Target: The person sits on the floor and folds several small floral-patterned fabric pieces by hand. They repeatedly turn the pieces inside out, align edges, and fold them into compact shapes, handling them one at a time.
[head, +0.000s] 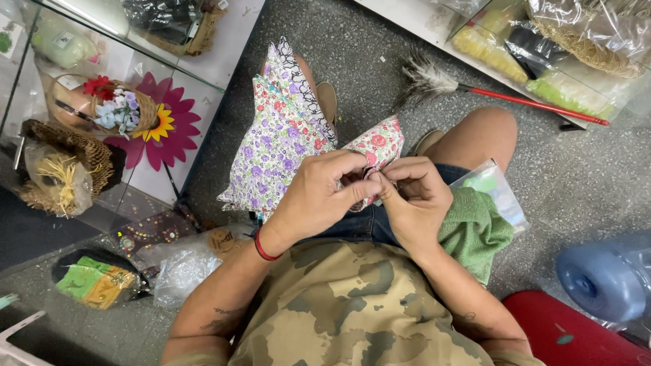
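Note:
I sit over a grey floor with a stack of floral cloth pieces [278, 142] resting on my left knee, purple, red and black-patterned. My left hand [319, 193] and my right hand [413, 196] meet at the middle and both pinch a small white cloth piece with red flowers [378, 148]. The fingertips of both hands touch at its lower edge. A red band circles my left wrist. A green cloth [475, 230] lies on my right thigh, just right of my right hand.
A feather duster with a red handle [475, 87] lies on the floor ahead. A glass case at left holds a flower basket [122, 108] and straw items. Clear plastic bags [180, 268] lie at lower left, a blue water jug [607, 274] at right.

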